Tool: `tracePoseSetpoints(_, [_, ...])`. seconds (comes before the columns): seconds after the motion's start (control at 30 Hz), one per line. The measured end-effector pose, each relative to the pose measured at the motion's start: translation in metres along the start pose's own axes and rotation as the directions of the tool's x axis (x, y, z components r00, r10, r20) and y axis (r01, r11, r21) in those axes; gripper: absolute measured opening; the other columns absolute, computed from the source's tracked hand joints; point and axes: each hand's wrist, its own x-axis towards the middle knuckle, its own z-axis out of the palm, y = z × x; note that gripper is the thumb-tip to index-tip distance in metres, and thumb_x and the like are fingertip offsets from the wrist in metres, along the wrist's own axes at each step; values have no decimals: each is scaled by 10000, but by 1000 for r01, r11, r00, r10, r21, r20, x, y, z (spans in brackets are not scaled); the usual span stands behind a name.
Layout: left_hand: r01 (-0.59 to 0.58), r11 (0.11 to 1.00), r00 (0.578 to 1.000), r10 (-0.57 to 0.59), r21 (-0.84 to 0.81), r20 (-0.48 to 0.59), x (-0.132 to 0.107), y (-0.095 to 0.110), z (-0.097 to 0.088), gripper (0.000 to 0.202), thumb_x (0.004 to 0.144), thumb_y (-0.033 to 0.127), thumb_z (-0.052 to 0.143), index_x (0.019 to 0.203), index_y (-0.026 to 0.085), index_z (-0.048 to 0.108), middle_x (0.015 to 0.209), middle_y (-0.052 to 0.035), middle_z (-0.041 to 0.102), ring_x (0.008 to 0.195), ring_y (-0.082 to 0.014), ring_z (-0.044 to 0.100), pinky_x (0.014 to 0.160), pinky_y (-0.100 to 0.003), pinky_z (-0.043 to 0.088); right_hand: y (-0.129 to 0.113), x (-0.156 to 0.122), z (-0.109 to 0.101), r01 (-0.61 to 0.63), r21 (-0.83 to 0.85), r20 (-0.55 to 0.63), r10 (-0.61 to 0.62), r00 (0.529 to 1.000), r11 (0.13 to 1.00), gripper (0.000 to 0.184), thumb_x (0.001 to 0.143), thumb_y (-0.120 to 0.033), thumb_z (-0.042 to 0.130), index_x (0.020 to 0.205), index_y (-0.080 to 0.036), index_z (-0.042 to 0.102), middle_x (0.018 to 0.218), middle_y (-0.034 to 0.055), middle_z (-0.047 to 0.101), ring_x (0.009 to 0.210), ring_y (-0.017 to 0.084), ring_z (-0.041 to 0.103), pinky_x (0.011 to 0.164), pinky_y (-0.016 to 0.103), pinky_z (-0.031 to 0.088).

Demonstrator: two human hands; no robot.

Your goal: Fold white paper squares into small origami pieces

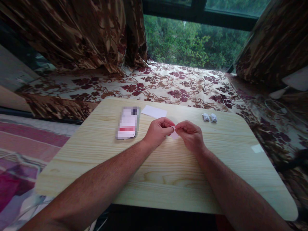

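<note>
My left hand [158,131] and my right hand [191,136] meet over the middle of the table, fingertips almost touching. Both are closed in a pinch on a small piece of white paper [174,135], which hangs below the fingers; its upper part is mostly hidden by them. Beyond my left hand lies a flat white stack or sheet of paper [154,111]. To the far right of my hands sit two small folded white paper shapes [206,117], side by side.
A phone-shaped object [127,123], blurred out, lies left of my hands on the light wooden table [168,179]. Near the right edge is a pale patch [257,148]. Behind the table stretches a ledge with floral cloth [178,83], below a window.
</note>
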Motion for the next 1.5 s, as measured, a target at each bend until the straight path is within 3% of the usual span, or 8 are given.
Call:
tracePoseSetpoints(0.4, [18,998,1000,-17,-57,21,1,-1,-2,142,619,140,738,750,151,685,595,24,604,536,-82,511,529,-216,374,-11,0,-3,-39,-21,-6,39,999,999,99,725,-173,658,791,-211,721,665,-17,625,607,130,522,555,259,378])
tracePoseSetpoints(0.93, [93,982,995,-84,-164,60,3,-2,-4,194,590,144,771,773,143,706,651,7,637,548,-77,531,541,-216,398,-11,1,-6,33,-79,13,-32,999,996,87,746,-173,640,731,-207,719,685,4,659,644,149,561,582,279,409])
tracePoseSetpoints(1.13, [-11,997,998,15,-73,59,1,-1,-4,198,635,148,752,826,143,701,631,24,610,576,-81,532,566,-211,393,-5,1,-1,-3,-8,-53,3,999,1000,129,736,-179,672,860,-213,667,686,-15,646,583,128,542,551,264,398])
tracePoseSetpoints(1.5, [-202,976,978,205,76,-39,-3,0,1,127,682,142,701,801,175,668,625,47,558,569,-74,474,546,-201,362,-7,4,0,-3,44,-91,7,996,999,144,709,-155,705,804,-208,611,693,-23,621,610,119,555,566,257,410])
